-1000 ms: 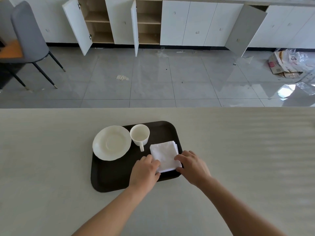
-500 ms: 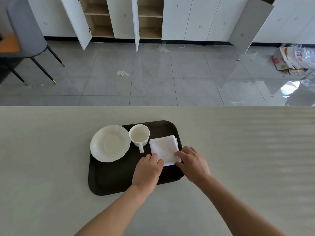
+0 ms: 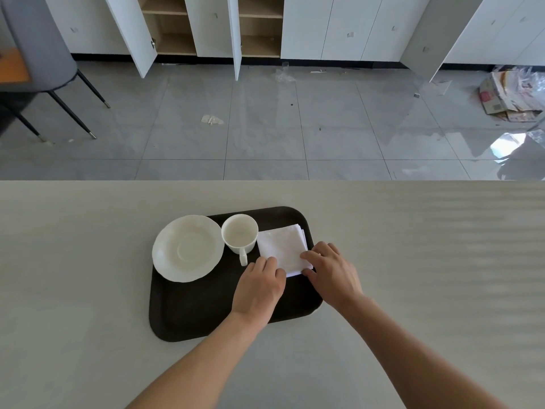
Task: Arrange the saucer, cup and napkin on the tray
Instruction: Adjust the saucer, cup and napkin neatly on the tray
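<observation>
A dark brown tray (image 3: 191,314) lies on the pale table. On its far left rests a white saucer (image 3: 188,248), overhanging the tray's left rim. Right of it stands a white cup (image 3: 239,234), upright, handle toward me. A folded white napkin (image 3: 283,246) lies at the tray's far right. My left hand (image 3: 259,286) has its fingertips on the napkin's near left corner. My right hand (image 3: 331,271) pinches the napkin's near right edge between thumb and fingers. The napkin's near edge is partly hidden by both hands.
The pale table (image 3: 413,261) extends wide on both sides of the tray and ends at a far edge. Beyond lie a grey tiled floor, a grey chair (image 3: 38,48) at far left, white cabinets with open doors (image 3: 236,36), and cardboard litter (image 3: 507,95) at right.
The napkin has slid away from me toward the tray's far right corner, both hands moving with it. The saucer and cup have stayed where they were.
</observation>
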`<action>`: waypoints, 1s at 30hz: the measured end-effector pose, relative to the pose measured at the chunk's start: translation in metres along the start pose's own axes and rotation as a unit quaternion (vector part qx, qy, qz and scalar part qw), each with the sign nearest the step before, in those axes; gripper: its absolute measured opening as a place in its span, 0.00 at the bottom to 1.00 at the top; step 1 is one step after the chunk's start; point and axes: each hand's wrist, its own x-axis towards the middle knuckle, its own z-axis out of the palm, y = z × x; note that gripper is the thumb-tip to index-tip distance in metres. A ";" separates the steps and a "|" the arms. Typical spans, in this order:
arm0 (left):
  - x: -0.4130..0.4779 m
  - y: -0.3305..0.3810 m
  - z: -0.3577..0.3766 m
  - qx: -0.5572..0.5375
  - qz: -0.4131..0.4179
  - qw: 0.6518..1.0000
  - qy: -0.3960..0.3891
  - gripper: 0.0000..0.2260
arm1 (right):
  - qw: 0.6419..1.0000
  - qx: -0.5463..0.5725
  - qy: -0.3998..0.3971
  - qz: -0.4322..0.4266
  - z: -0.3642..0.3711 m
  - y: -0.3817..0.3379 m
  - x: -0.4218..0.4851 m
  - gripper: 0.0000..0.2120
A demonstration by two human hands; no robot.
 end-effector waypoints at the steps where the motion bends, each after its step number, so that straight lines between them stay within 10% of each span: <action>1: 0.002 0.000 -0.001 0.000 -0.006 1.000 -0.004 0.09 | 1.000 0.001 0.002 0.000 0.000 0.000 0.002 0.13; 30: 0.027 0.004 -0.004 -0.056 -0.108 0.990 -0.072 0.09 | 0.999 0.022 0.037 0.004 0.002 -0.004 0.026 0.12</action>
